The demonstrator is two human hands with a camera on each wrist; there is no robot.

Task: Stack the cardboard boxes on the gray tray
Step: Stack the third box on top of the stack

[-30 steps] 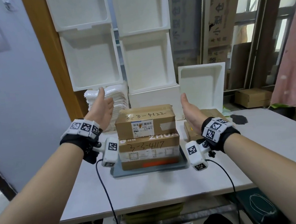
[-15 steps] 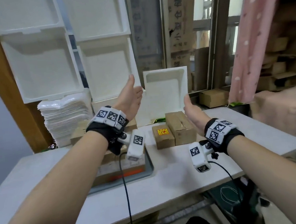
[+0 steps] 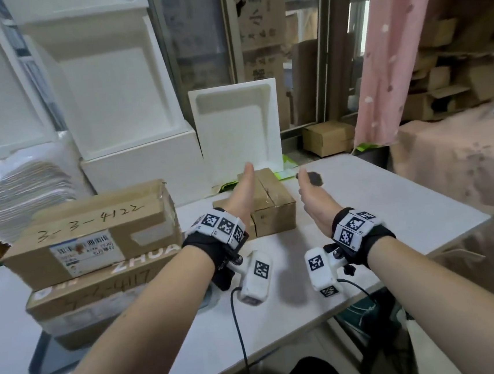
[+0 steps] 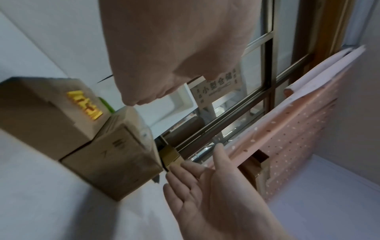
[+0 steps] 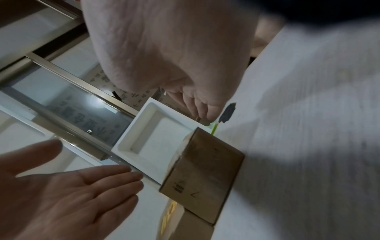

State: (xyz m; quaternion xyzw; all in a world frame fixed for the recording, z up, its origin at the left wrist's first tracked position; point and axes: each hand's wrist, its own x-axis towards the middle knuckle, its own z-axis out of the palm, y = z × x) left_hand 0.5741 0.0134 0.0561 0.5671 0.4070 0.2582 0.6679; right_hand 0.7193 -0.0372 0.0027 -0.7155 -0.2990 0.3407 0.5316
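Note:
Two taped cardboard boxes are stacked on the gray tray (image 3: 49, 355) at the left: the top box (image 3: 93, 231) reads 3-3-4122 and the lower box (image 3: 93, 295) lies under it. Mid-table, two small boxes stand side by side: a plain one (image 3: 273, 204) (image 4: 115, 160) (image 5: 205, 170) and one with a yellow label (image 4: 51, 116) (image 5: 186, 227). My left hand (image 3: 241, 192) (image 5: 72, 186) hovers open over the labelled box, thumb up. My right hand (image 3: 313, 201) (image 4: 205, 180) is open just right of the plain box, palm facing it. Neither hand holds anything.
White foam boxes (image 3: 123, 108) and a leaning foam lid (image 3: 237, 127) line the back of the table (image 3: 392, 203). A pile of white sheets (image 3: 13, 185) sits at the back left. There is a dark patch (image 3: 314, 178) behind my right hand, and a pink curtain (image 3: 392, 52) hangs at the right.
Both open hands left the sides of the stack on the tray and moved right and down to flank the small boxes. The head view swung right with them.

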